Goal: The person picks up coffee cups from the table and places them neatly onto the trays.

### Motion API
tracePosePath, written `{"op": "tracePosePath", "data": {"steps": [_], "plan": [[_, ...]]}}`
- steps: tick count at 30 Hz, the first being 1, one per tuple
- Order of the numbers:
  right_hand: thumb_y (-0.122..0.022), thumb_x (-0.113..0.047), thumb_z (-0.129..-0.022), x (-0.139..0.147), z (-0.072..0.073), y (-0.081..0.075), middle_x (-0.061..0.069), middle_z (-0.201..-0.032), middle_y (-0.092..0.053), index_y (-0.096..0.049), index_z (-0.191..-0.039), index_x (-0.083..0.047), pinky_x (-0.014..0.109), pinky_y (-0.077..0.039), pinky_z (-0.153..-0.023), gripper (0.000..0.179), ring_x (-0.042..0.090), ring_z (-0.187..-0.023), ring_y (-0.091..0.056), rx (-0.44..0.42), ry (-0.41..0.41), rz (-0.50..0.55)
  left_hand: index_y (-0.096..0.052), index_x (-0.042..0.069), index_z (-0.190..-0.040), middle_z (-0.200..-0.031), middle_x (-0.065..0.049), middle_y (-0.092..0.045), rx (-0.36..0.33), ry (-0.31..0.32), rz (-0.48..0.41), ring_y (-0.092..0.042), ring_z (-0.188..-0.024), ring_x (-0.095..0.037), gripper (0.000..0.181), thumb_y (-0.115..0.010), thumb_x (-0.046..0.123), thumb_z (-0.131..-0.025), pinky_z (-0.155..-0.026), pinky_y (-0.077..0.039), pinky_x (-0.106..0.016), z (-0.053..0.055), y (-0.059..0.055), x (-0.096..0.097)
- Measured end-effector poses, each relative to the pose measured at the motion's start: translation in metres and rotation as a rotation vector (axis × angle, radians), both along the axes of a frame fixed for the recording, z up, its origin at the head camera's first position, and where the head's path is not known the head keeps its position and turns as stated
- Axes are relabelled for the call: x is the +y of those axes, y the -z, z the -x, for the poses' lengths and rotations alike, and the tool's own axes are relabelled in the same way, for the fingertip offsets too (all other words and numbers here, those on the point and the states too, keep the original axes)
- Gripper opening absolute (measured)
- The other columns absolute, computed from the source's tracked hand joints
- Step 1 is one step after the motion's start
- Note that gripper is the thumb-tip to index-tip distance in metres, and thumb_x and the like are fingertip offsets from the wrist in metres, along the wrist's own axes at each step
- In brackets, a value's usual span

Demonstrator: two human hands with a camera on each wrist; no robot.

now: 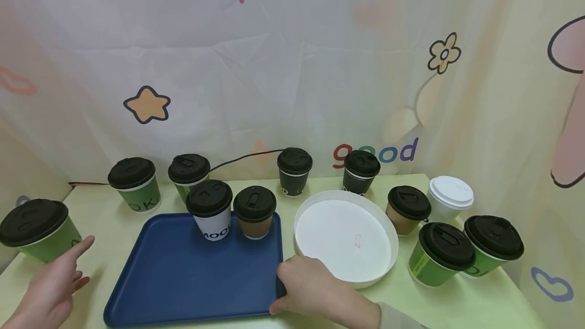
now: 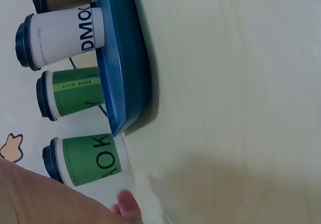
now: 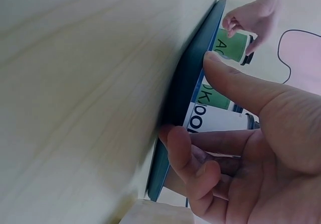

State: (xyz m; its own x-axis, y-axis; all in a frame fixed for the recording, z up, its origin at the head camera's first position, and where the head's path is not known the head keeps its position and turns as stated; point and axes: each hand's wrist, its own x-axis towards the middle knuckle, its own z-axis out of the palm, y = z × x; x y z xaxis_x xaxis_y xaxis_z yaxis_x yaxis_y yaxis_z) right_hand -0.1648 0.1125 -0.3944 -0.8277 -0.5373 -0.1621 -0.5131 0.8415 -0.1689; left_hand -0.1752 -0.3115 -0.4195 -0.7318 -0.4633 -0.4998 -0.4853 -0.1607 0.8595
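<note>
My right hand (image 1: 315,288) grips the right edge of a blue tray (image 1: 192,278) near its front corner. In the right wrist view, the thumb (image 3: 225,73) lies at the tray's rim with the other fingers bent at its edge. A white paper cup (image 1: 215,226) and a brown paper cup (image 1: 255,228), both with black lids, stand along the tray's back. At the far left my left hand (image 1: 52,286) is beside a green paper cup (image 1: 45,248) with a black lid, thumb and fingers spread apart. In the left wrist view, only part of this hand (image 2: 55,199) shows.
Two green cups (image 1: 141,197) (image 1: 187,187) stand behind the tray, and two dark cups (image 1: 293,182) (image 1: 358,182) further right. A round white dish (image 1: 346,235) lies right of the tray. Beyond it are brown (image 1: 399,220), white-lidded (image 1: 450,194) and green cups (image 1: 429,263).
</note>
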Motion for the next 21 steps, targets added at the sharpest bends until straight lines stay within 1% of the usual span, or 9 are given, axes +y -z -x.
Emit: {"op": "tracePosePath", "data": {"steps": [3, 4, 5, 7, 8, 10, 11, 14, 21], "plan": [[-0.091, -0.051, -0.073, 0.001, 0.001, -0.001, -0.005, -0.07, -0.059, -0.073, -0.083, -0.01, 0.03, -0.05, -0.058, 0.045, 0.006, -0.064, -0.052, -0.012, 0.003, 0.003, 0.009, 0.006, -0.163, -0.17, -0.006, 0.009, -0.016, -0.051, 0.027, -0.008, -0.152, -0.042, 0.119, -0.064, 0.065, -0.09, -0.121, -0.019, -0.047, 0.002, 0.004, -0.008], [-0.091, -0.05, -0.073, 0.001, 0.001, -0.001, -0.005, -0.07, -0.059, -0.073, -0.083, -0.011, 0.03, -0.05, -0.057, 0.045, 0.006, -0.063, -0.051, -0.01, 0.002, 0.003, -0.006, 0.007, -0.163, -0.169, -0.01, 0.004, -0.03, -0.067, 0.059, -0.013, -0.151, -0.043, 0.111, -0.065, 0.065, -0.09, -0.122, -0.016, -0.05, 0.001, 0.003, -0.008], [-0.091, -0.05, -0.073, 0.001, 0.0, -0.001, -0.005, -0.07, -0.059, -0.073, -0.082, -0.011, 0.03, -0.05, -0.057, 0.045, 0.006, -0.063, -0.051, -0.008, 0.002, 0.005, -0.009, 0.005, -0.163, -0.168, -0.012, 0.004, -0.037, -0.081, 0.087, -0.018, -0.148, -0.046, 0.111, -0.066, 0.065, -0.089, -0.122, -0.014, -0.051, -0.001, -0.001, -0.006], [-0.091, -0.05, -0.073, 0.002, 0.0, -0.001, -0.005, -0.069, -0.059, -0.073, -0.082, -0.011, 0.03, -0.05, -0.057, 0.044, 0.006, -0.063, -0.051, -0.004, 0.002, 0.008, -0.008, -0.001, -0.162, -0.167, -0.018, 0.007, -0.054, -0.109, 0.141, -0.021, -0.146, -0.048, 0.112, -0.065, 0.064, -0.09, -0.122, -0.013, -0.053, -0.005, -0.008, -0.002], [-0.091, -0.05, -0.073, 0.002, 0.0, -0.001, -0.005, -0.069, -0.059, -0.073, -0.081, -0.011, 0.03, -0.049, -0.057, 0.044, 0.006, -0.063, -0.051, -0.004, 0.004, 0.007, -0.005, -0.006, -0.16, -0.165, -0.023, 0.011, -0.057, -0.112, 0.181, -0.018, -0.146, -0.051, 0.115, -0.064, 0.064, -0.09, -0.121, -0.01, -0.055, -0.009, -0.011, 0.0], [-0.091, -0.051, -0.073, 0.002, 0.0, -0.001, -0.005, -0.07, -0.059, -0.073, -0.081, -0.011, 0.03, -0.05, -0.057, 0.044, 0.006, -0.063, -0.052, 0.0, 0.004, 0.006, 0.004, -0.007, -0.158, -0.162, -0.028, 0.018, -0.071, -0.139, 0.244, -0.008, -0.149, -0.048, 0.117, -0.062, 0.063, -0.091, -0.121, -0.006, -0.054, -0.011, -0.017, 0.003], [-0.091, -0.051, -0.073, 0.002, 0.001, -0.001, -0.004, -0.07, -0.059, -0.073, -0.081, -0.011, 0.031, -0.05, -0.057, 0.044, 0.006, -0.064, -0.052, -0.001, 0.004, 0.006, 0.02, -0.005, -0.156, -0.161, -0.025, 0.026, -0.073, -0.146, 0.252, -0.001, -0.15, -0.045, 0.124, -0.061, 0.063, -0.092, -0.121, -0.003, -0.054, -0.011, -0.018, 0.003], [-0.091, -0.051, -0.072, 0.001, 0.001, 0.0, -0.004, -0.07, -0.06, -0.072, -0.08, -0.012, 0.032, -0.05, -0.057, 0.045, 0.007, -0.064, -0.053, 0.0, 0.002, 0.003, 0.027, 0.008, -0.156, -0.163, -0.017, 0.028, -0.028, -0.206, 0.286, 0.02, -0.151, -0.033, 0.121, -0.062, 0.06, -0.092, -0.121, 0.007, -0.049, -0.009, -0.017, -0.002], [-0.091, -0.051, -0.072, 0.001, 0.002, 0.0, -0.004, -0.07, -0.06, -0.072, -0.08, -0.012, 0.032, -0.05, -0.057, 0.044, 0.007, -0.064, -0.053, -0.002, 0.003, 0.003, 0.034, 0.021, -0.155, -0.163, -0.006, 0.034, -0.03, -0.201, 0.255, 0.023, -0.151, -0.027, 0.127, -0.067, 0.063, -0.09, -0.119, 0.009, -0.053, -0.001, -0.015, -0.018]]}}
